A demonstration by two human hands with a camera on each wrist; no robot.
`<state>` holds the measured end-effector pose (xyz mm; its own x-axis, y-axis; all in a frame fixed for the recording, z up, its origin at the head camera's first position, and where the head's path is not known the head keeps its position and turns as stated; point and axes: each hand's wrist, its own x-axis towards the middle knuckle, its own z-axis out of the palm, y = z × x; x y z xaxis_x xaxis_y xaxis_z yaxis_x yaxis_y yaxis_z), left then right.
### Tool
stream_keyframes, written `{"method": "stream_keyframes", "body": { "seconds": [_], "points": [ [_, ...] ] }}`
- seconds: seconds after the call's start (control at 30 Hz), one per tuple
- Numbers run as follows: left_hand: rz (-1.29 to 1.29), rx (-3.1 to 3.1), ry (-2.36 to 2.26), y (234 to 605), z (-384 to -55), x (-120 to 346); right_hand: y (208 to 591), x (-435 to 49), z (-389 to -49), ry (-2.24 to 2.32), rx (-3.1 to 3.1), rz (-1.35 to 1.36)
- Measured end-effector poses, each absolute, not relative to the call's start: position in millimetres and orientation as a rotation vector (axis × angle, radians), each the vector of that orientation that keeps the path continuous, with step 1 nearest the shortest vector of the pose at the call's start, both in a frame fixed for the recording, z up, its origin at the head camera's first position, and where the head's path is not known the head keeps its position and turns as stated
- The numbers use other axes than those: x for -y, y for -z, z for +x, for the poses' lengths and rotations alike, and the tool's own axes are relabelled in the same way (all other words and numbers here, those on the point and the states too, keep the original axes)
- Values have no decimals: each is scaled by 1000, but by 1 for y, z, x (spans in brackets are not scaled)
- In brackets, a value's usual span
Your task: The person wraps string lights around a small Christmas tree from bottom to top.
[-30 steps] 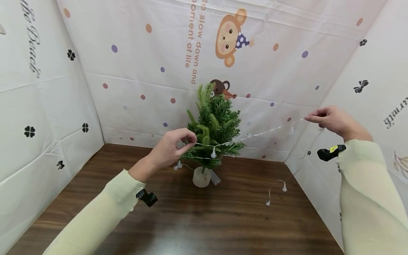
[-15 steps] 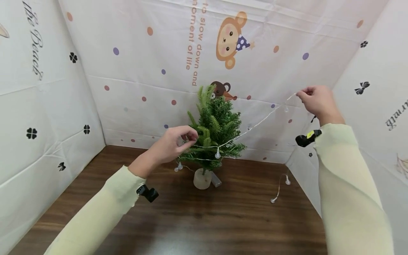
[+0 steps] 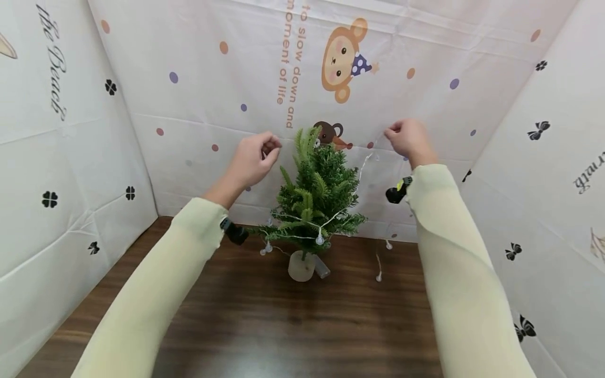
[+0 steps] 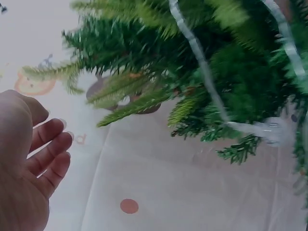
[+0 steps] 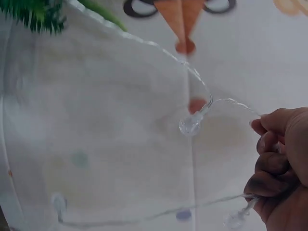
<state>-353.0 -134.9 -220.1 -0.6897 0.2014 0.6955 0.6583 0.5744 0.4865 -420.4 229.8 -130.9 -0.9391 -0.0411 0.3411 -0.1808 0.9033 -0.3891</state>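
Note:
A small green artificial Christmas tree stands on a round pale base. A clear string of lights wraps around its lower branches, with a bulb hanging at the front. My right hand pinches the string to the right of the treetop; in the right wrist view a bulb hangs close to the fingertips, and more string passes under the curled fingers. My left hand, left of the tree's upper part, holds nothing; its fingers are loosely bent in the left wrist view, apart from the branches.
A clear battery box lies beside the base on the brown wooden table. The string's loose end dangles two bulbs right of the tree. Printed white cloth walls in the back and both sides.
My right hand has carried the string leftward and up, closer to the tree. The left hand has let go of the string and risen; the front bulb hangs lower.

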Motion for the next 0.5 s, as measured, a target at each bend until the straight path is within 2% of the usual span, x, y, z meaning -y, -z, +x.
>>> {"method": "stream_keyframes", "body": {
  "seconds": [0.23,0.5],
  "points": [
    [-602,2389,965,199,-382,123,137,-187,-436,-586,2804,283],
    [-529,2532,1002,187,-406,112,139,-162,-445,-580,2806,471]
  ]
}}
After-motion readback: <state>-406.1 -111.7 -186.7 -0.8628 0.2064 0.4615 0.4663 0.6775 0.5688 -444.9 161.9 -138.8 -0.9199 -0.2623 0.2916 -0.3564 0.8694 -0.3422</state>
